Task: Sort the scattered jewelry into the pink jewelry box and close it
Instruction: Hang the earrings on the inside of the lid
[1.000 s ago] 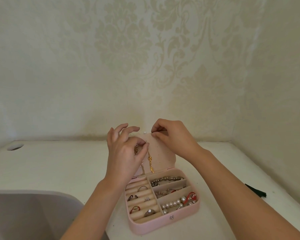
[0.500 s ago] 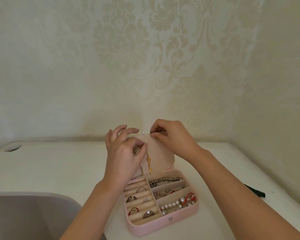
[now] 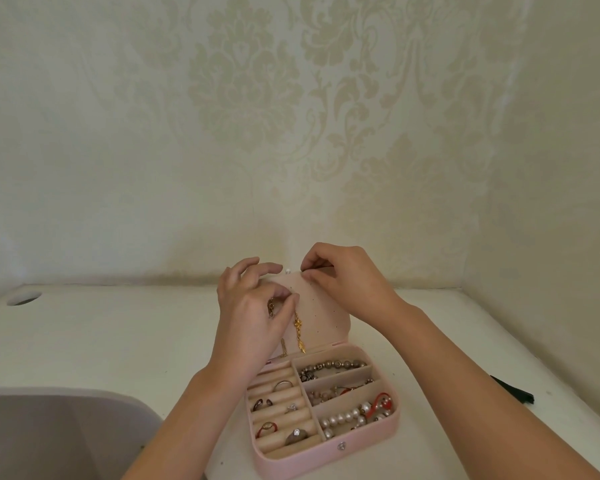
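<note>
Here the pink box (image 3: pixel 326 457) stands open near the front edge of the white table (image 3: pixel 118 341), its lid (image 3: pixel 323 306) upright, with rings (image 3: pixel 283 385) in the left-hand rolls and bead bracelets (image 3: pixel 340 418) in the right-hand compartments. The left hand (image 3: pixel 253 317) pinches the top of a gold dangling earring (image 3: pixel 298 332) against the lid's inner panel, while the right hand (image 3: pixel 347 278) pinches the lid's top edge. A dark object (image 3: pixel 513 389) lies by the table's right edge.
</note>
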Tool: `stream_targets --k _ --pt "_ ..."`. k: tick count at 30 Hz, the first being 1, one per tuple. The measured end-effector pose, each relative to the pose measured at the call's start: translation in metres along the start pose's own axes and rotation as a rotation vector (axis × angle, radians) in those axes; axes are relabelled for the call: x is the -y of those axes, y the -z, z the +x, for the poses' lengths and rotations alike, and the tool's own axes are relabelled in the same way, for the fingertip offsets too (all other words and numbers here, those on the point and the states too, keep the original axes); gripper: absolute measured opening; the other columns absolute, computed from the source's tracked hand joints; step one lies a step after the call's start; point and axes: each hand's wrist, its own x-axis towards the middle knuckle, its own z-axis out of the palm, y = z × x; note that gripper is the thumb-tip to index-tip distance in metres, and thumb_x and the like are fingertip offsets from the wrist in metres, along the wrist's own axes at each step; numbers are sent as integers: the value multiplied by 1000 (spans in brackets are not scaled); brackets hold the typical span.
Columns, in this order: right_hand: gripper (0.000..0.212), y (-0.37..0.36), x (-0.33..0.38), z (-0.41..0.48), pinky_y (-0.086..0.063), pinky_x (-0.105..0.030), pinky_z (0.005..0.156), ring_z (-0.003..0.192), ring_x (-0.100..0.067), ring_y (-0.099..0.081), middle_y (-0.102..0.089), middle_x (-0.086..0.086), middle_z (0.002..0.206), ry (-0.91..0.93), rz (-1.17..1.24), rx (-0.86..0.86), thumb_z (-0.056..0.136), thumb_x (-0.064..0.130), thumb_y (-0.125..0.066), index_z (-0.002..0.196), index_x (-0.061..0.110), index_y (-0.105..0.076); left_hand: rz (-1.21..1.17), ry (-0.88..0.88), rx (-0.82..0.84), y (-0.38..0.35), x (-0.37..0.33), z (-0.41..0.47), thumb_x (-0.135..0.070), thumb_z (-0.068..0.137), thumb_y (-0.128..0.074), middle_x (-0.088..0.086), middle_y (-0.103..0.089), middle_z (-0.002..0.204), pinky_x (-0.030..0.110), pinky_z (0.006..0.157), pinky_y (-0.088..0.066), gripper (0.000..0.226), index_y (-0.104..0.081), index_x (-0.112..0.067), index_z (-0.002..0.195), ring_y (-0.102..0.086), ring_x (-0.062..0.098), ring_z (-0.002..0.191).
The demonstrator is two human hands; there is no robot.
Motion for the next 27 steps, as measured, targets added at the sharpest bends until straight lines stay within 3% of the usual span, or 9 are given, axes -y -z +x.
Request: stream_targets --k 20,27 --pt "6 0 0 0 -49 -20 77 83 -8 -64 -70 3 86 -15 3 2 86 11 -63 87 15 -67 48 28 -42 2 -5 3 -39 76 -52 -2 -67 106 52 95 -37 30 -69 -21 60 -37 19 116" --pt "7 1 0 0 -48 -20 76 83 -8 -64 -70 3 86 -10 -3 3 85 10 -63 88 14 -67 33 31 -39 4 -6 1 -40 78 -52 -1 -65 109 48 97 -35 31 -70 -20 63 -36 19 118"
